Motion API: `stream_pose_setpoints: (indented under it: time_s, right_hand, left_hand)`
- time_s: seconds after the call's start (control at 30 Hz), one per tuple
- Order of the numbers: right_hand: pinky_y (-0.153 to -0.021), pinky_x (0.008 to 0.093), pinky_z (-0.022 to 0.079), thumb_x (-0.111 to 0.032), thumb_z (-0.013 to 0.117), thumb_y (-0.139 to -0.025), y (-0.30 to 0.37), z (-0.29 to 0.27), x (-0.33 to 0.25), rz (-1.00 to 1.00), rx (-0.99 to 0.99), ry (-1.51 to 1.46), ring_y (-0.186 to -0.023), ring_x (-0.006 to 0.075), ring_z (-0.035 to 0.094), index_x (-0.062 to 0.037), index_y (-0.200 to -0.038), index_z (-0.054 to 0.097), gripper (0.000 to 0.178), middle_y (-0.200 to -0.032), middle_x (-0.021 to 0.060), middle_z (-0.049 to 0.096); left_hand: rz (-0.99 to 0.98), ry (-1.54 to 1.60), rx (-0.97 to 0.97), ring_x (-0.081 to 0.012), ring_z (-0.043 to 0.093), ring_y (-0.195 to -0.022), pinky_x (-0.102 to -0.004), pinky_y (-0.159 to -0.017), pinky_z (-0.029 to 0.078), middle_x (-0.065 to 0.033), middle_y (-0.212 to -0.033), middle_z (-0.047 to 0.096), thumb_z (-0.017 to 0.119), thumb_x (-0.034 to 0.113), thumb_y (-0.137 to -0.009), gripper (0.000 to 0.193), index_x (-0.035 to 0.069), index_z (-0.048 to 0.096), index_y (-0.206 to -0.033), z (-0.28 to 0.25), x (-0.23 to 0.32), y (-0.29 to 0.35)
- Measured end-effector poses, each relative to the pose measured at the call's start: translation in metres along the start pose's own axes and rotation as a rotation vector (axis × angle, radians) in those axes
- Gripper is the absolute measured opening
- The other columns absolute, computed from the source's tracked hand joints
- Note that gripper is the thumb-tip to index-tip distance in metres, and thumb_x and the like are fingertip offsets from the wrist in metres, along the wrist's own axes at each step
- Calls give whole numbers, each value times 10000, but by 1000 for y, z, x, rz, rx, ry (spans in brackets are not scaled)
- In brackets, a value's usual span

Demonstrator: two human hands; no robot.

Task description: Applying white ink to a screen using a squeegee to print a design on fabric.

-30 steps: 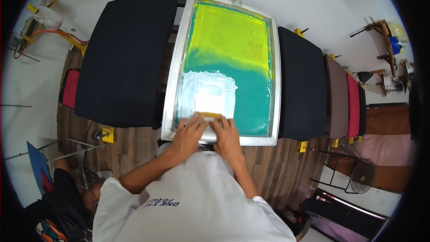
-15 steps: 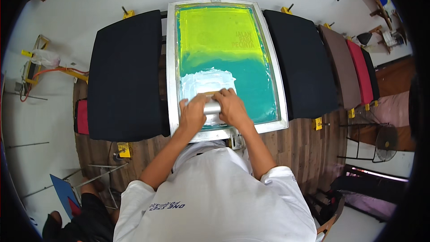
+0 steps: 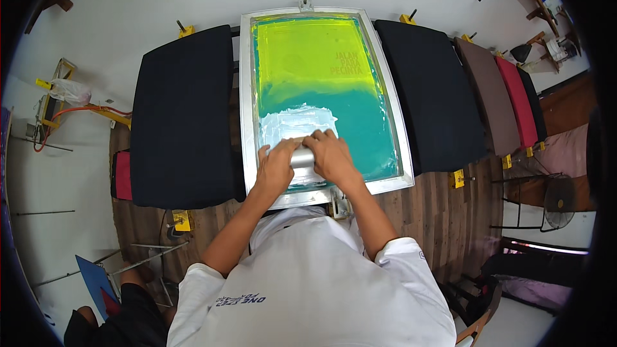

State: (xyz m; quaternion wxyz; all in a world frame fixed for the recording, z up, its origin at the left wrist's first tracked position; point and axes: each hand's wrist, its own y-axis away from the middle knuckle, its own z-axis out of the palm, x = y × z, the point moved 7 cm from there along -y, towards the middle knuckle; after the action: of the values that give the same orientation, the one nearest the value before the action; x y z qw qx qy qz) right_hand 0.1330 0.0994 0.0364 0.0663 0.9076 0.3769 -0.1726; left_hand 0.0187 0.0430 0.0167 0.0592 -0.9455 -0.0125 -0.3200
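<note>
Both hands hold a metal-bodied squeegee [image 3: 303, 159] low on a screen-printing frame. My left hand [image 3: 276, 167] wraps its left part and my right hand [image 3: 329, 158] its right part, thumbs close together near the middle. The silver-rimmed screen frame [image 3: 247, 96] lies right in front of me. Its mesh is teal in the nearer part and yellow-green in the far part, with small lettering at the right. A thick patch of white ink [image 3: 299, 119] spreads just beyond the squeegee, at the left. The squeegee's lower edge and part of its handle are hidden by my fingers.
Black-covered print boards [image 3: 183, 115] flank the screen, another [image 3: 430, 99] at the right, then brown and red ones. Yellow clamps [image 3: 182, 220] jut from their ends. A standing fan [image 3: 559, 201] is at far right. Another person's dark-clothed leg [image 3: 132, 315] shows at lower left.
The whole view has shifted slightly, so the screen and boards sit a little lower. My hands and the squeegee stay at nearly the same place on the screen.
</note>
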Motion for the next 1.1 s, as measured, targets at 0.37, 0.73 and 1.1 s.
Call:
stream_pose_setpoints:
  time_s: [0.37,0.73,1.1]
  right_hand:
    - [-759,488,542,-46,743,-686,20,-14,-16,-25,-221,12,-981,325,638,-102,-1044,700,365,-987,106,677]
    - [-817,443,579,-122,764,-684,-73,16,37,217,-333,-51,-956,338,695,-126,-985,755,301,-1005,133,728]
    - [-867,441,538,-6,749,-614,42,9,-16,121,-80,-158,-989,370,601,-38,-1004,709,393,-996,144,668]
  left_hand:
    - [-78,93,-243,-335,644,-1069,-514,-1049,327,-161,-1080,709,613,-66,-738,478,77,672,-1191,-16,26,24]
    - [-143,34,-142,-430,668,-937,-503,-841,508,-229,-944,705,612,-98,-718,343,39,712,-1016,-8,-24,-61]
    - [-53,114,-55,-404,683,-895,-483,-835,495,-218,-1029,709,584,-160,-692,448,-1,678,-1101,0,18,45]
